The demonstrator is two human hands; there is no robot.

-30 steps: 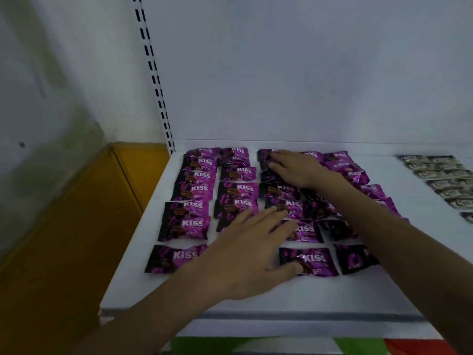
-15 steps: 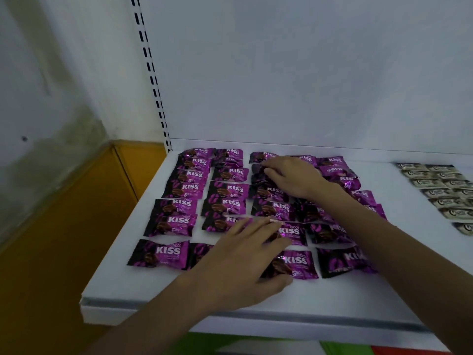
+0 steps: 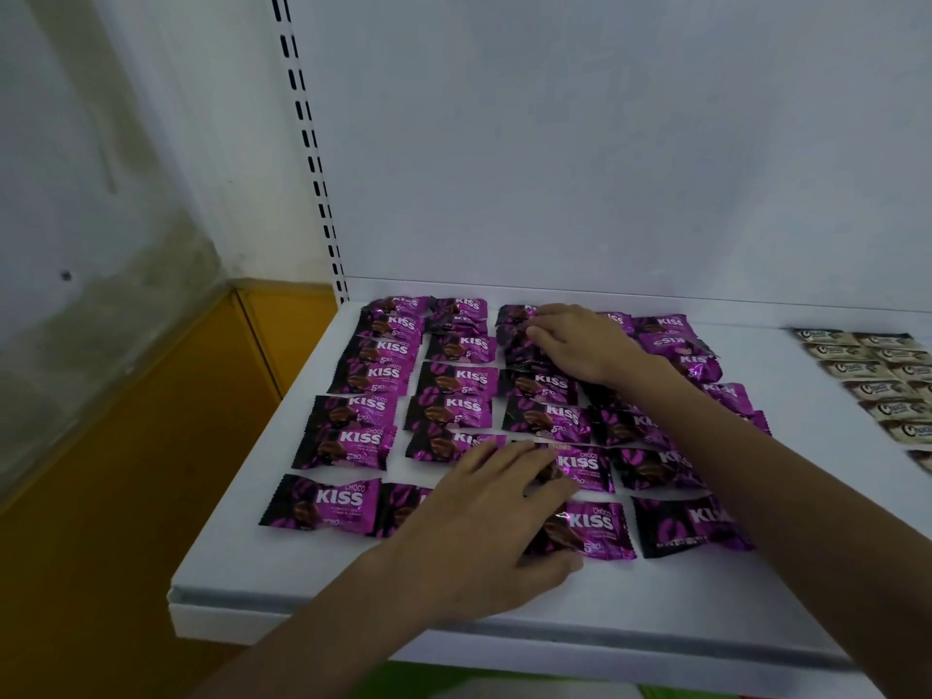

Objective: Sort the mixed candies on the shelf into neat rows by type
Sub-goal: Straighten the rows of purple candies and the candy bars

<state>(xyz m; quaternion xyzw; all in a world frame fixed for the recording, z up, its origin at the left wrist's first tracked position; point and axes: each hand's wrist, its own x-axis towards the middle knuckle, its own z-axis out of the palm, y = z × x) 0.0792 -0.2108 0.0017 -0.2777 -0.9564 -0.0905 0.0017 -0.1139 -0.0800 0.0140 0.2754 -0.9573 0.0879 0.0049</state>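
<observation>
Here, two bare hands rest on a block of purple Choco Kiss candies (image 3: 383, 375) spread over a white shelf (image 3: 242, 567). The candies lie flat in rough columns running from the back of the shelf towards its front edge, filling its left and middle part. The columns at the shelf's left sit fairly straight, while those nearer its middle overlap and tilt.

The left hand (image 3: 479, 527) lies palm down near the shelf's front edge, fingers straight and loosely spread over several wrappers, gripping nothing. Its thumb lies just in front of a front-row candy (image 3: 595, 527) whose wrapper reads CHOCO KISS.

The right hand (image 3: 580, 345) is at the back of the shelf, its forearm crossing above the right-hand columns of the purple block. Its fingers bend down onto dark wrappers in the back rows, and from this angle it cannot be told whether they pinch one or only press on it.

At the shelf's right end, well apart from the purple block, pale-wrapped candies (image 3: 867, 380) lie in two tidy columns, partly cut off by the frame. A slotted upright (image 3: 307, 143) rises from the shelf's back left corner, and a yellow panel (image 3: 151, 446) shows to the shelf's left.
</observation>
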